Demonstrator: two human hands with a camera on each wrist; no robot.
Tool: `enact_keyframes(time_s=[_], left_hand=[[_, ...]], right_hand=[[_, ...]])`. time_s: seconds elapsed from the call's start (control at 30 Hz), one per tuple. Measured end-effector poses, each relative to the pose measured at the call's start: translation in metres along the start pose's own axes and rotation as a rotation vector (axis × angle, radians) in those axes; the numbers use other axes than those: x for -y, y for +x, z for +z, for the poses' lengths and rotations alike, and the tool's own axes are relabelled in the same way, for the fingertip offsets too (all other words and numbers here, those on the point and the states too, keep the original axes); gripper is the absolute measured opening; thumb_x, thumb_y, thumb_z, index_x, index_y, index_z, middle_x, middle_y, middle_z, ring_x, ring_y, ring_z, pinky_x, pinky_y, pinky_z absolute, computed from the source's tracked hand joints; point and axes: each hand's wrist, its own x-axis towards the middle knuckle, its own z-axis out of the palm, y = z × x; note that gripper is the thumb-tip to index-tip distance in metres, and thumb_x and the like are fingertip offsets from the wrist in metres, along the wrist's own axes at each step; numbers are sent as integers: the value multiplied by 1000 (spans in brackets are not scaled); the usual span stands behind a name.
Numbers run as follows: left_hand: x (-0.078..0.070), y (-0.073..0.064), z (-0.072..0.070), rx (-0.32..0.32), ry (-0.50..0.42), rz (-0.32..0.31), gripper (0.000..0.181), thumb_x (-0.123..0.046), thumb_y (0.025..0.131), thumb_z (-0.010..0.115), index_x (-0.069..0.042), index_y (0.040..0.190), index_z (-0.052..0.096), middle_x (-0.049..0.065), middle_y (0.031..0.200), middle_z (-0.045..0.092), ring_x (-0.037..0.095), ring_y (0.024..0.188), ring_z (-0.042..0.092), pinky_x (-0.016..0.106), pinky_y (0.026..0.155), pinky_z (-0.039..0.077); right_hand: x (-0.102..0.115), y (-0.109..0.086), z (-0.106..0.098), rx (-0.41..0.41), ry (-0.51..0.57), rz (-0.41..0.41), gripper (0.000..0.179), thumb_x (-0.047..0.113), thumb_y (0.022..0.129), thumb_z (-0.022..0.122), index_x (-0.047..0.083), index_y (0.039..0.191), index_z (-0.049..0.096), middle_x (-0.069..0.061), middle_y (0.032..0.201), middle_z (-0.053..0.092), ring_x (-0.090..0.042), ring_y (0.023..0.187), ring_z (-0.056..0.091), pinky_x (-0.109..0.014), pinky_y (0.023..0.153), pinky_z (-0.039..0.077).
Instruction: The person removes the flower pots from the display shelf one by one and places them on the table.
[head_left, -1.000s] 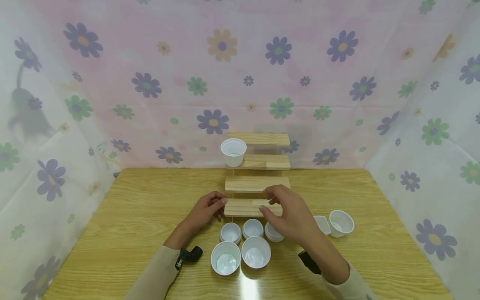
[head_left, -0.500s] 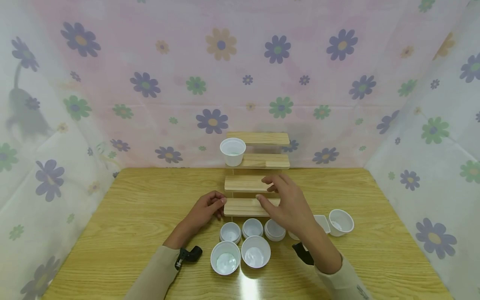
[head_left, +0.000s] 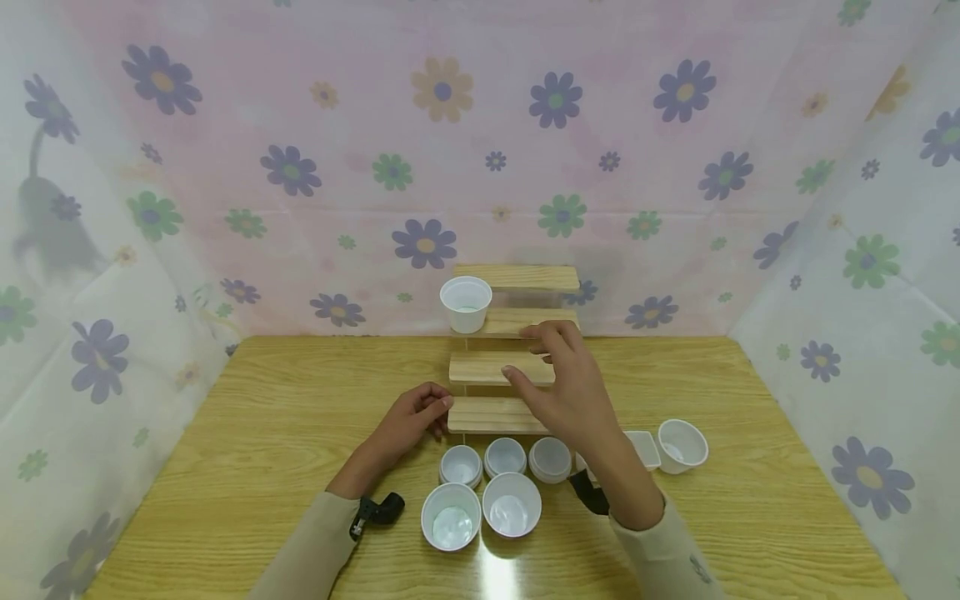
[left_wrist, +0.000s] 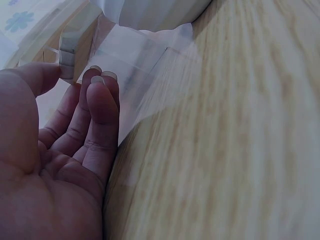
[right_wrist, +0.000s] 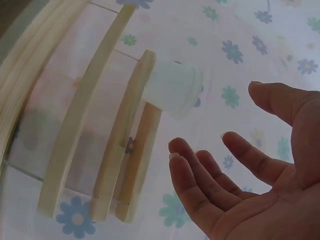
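A stepped wooden shelf stand (head_left: 491, 414) with clear sides stands mid-table. My left hand (head_left: 412, 415) holds the left end of its lowest shelf, and the left wrist view shows the thumb on the shelf end (left_wrist: 75, 47) with curled fingers beside and below it. One white cup (head_left: 467, 304) sits upright at the left of the second shelf from the top. My right hand (head_left: 570, 387) hovers over the right half of the stand, covering parts of the shelves. Its fingers are loosely spread with nothing between them; in the right wrist view this hand (right_wrist: 245, 175) is apart from the shelves.
In front of the stand are two large white cups (head_left: 512, 504) and a row of three smaller white tubs (head_left: 506, 457). To the right, a square white dish (head_left: 642, 448) and a round white cup (head_left: 682, 446) stand partly behind my right forearm. A flowered cloth (head_left: 337, 242) hangs behind the table.
My right hand has moved up and back, from over the lowest shelf toward the second shelf from the top. The left hand and the cups have stayed in place.
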Motion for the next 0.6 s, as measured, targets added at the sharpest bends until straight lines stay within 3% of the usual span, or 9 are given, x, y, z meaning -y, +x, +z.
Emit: enact_keyframes(time_s=[0.2,0.6], left_hand=[[0,0,-1,-7,-1,8,27,-23,112,59,1,122,63,12,89,66,24,75,66,34,68,60],[1,0,0,1,5,-3,27,-25,112,59,0,122,63,11,89,67,24,76,65,33,69,60]], right_hand=[[0,8,6,-37,-13,0,48,20,92,86,12,134,64,-11,128,55,-25,110,64,-46,94,56],[3,24,15,-138,77,28,45,15,91,86,12,132,68,-14,127,58,-34,112,68,-45,93,60]])
